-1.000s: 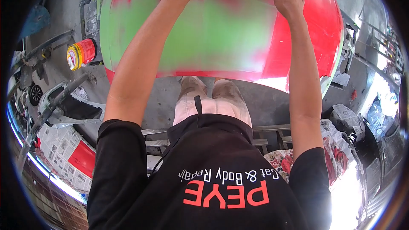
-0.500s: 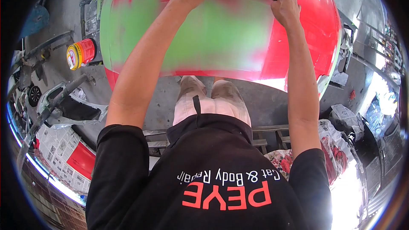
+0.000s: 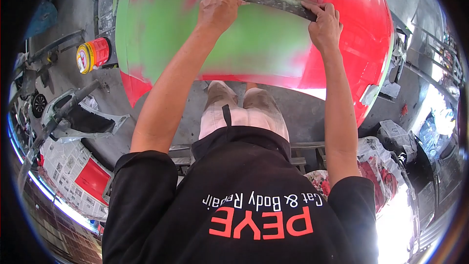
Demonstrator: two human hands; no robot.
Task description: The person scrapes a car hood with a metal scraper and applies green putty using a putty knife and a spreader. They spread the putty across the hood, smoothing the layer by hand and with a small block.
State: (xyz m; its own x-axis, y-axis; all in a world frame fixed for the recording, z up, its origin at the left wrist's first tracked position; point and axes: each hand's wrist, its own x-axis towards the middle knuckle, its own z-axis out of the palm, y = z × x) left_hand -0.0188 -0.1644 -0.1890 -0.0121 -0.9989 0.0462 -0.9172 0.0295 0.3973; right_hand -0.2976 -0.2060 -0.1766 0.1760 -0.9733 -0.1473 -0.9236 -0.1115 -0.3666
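Observation:
A car hood (image 3: 361, 44), red with broad green patches (image 3: 244, 44) blended into it, lies in front of me. Across its surface stretches a long, thin, dark sanding block (image 3: 279, 3), scuffed and slightly bowed. My left hand (image 3: 221, 11) grips its left end, fingers wrapped round it. At the other end my right hand (image 3: 326, 25) is closed on the block, thumb and fingers pinching it. The block's underside is hidden against the hood. A small greyish piece of sheet (image 3: 369, 95) lies near the hood's lower right edge.
A yellow and red can (image 3: 94, 55) stands left of the hood. Lower left are a pale car panel (image 3: 83, 117), a metal bar and a newspaper-masked red panel (image 3: 93, 178). Newspaper and plastic wrapping (image 3: 386, 166) lie at right, beside metal racks. A bench is behind my legs.
Both hands have drawn the sanding block a little toward me over the hood, the right end more than the left. My grip on it stays the same.

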